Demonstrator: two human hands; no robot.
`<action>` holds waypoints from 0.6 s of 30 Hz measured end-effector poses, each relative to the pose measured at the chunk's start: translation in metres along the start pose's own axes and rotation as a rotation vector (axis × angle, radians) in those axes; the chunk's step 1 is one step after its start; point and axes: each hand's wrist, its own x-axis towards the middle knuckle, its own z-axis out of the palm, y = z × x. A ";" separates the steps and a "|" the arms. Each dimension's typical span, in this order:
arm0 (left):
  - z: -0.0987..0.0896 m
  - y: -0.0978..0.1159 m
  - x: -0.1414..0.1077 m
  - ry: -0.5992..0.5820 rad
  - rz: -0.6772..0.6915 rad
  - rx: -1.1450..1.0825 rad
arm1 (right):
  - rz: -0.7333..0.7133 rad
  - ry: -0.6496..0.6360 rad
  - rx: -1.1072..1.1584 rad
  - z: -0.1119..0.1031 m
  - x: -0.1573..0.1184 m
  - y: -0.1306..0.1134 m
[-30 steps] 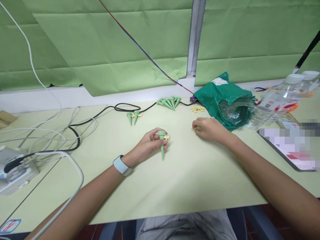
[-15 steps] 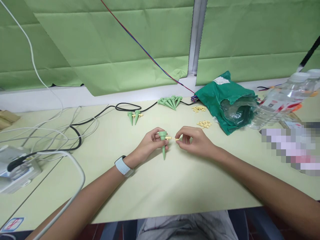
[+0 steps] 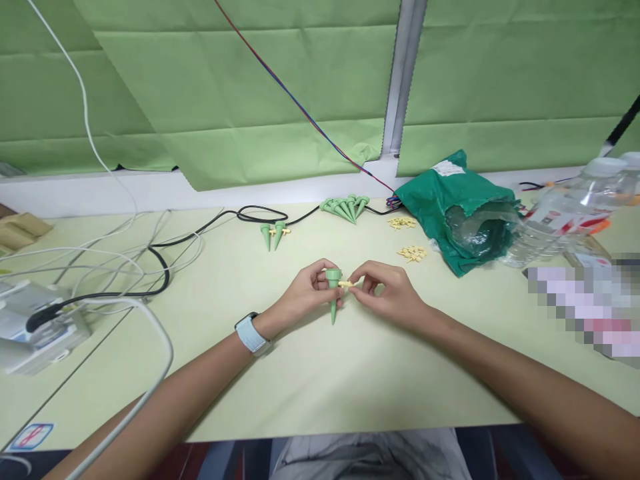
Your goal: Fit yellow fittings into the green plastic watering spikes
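Observation:
My left hand (image 3: pixel 316 288) is closed round a green spike (image 3: pixel 333 293), which points down. A small yellow part (image 3: pixel 346 285) sticks out from the spike's right side. My right hand (image 3: pixel 383 287) pinches the outer end of that yellow part between thumb and forefinger. Behind my hands lie two green spikes with yellow parts attached (image 3: pixel 279 236). A cluster of several green spikes (image 3: pixel 350 207) lies farther back. Two small piles of yellow pieces, the nearer pile (image 3: pixel 413 253) and the farther pile (image 3: pixel 402 223), lie beyond my right hand.
A torn green bag (image 3: pixel 445 207) and clear plastic bottles (image 3: pixel 560 207) stand at the back right. Tangled cables (image 3: pixel 163 267) and a white device (image 3: pixel 50 333) occupy the table's (image 3: pixel 320 387) left side. A pixelated item (image 3: pixel 585 307) lies at the right.
My right hand has come closer to the green spike, and the gap between its fingertips and the yellow part has closed. The view has shifted slightly.

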 end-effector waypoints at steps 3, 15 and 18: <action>0.000 0.000 0.000 0.005 0.006 -0.005 | 0.000 0.041 0.002 0.003 -0.002 -0.001; 0.002 0.001 -0.002 -0.035 -0.008 -0.016 | 0.192 -0.043 0.171 0.008 -0.004 -0.001; 0.003 0.002 -0.002 -0.045 -0.004 -0.021 | 0.228 -0.084 0.137 0.007 -0.004 0.000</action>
